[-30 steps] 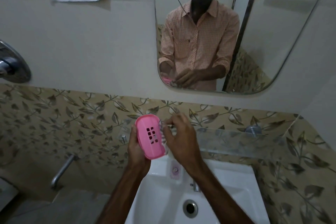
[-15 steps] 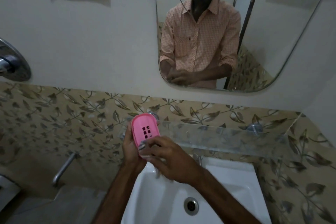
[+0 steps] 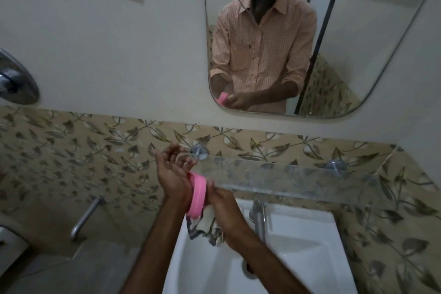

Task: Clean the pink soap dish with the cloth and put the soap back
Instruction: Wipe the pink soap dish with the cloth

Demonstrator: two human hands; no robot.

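Left hand [image 3: 173, 175] backs the pink soap dish [image 3: 197, 194] with its palm, its fingers loosely curled above the dish, not round it. Right hand [image 3: 223, 205] grips the cloth [image 3: 205, 227], bunched against the dish's other face. The dish stands edge-on over the washbasin's [image 3: 298, 255] back left corner, near the glass shelf's [image 3: 286, 179] left end.

Your picture is dim and warm-toned, softly lit with no hard glare; only the white sink [image 3: 310, 258] reads bright. The fingers of your left hand [image 3: 173, 174] are soft with slight motion blur, and the cloth [image 3: 205, 227] under your right hand [image 3: 224, 207] sits in shadow. The wide lens bows the mirror [image 3: 381, 31] edge and darkens the corners.
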